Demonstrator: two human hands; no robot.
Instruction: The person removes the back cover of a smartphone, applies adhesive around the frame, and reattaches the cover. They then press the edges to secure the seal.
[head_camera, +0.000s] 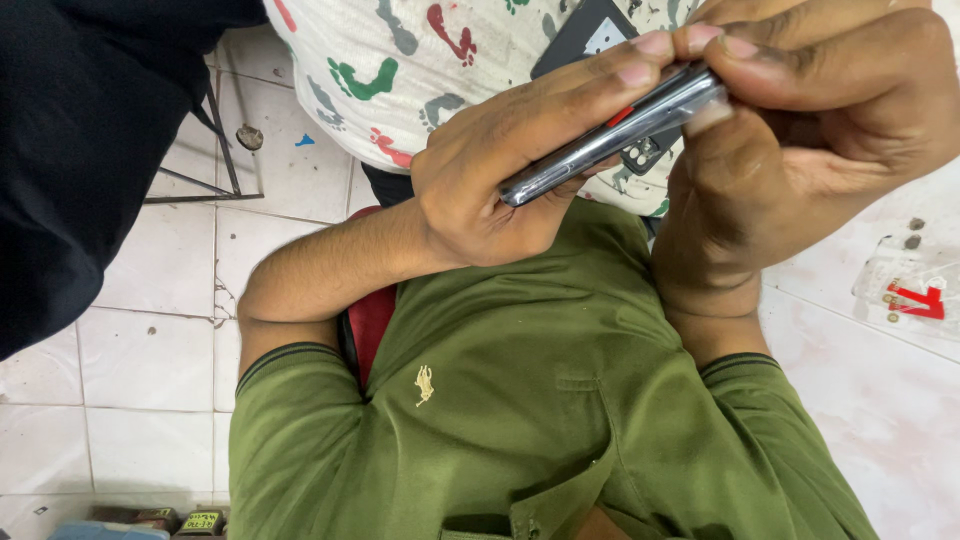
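Phone (610, 130) edgewise between both hands' fingers (640, 60) (pinched)

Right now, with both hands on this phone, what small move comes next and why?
Probably keep the left hand steady and let the right hand work along the phone edge: its fingertips already pinch that end, over the patterned cloth.

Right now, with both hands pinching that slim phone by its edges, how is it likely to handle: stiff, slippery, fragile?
The phone is probably stiff: it spans left hand to right hand without sagging. Its glossy edge looks slippery. Thin and glassy, it is likely fragile over the tiled floor.
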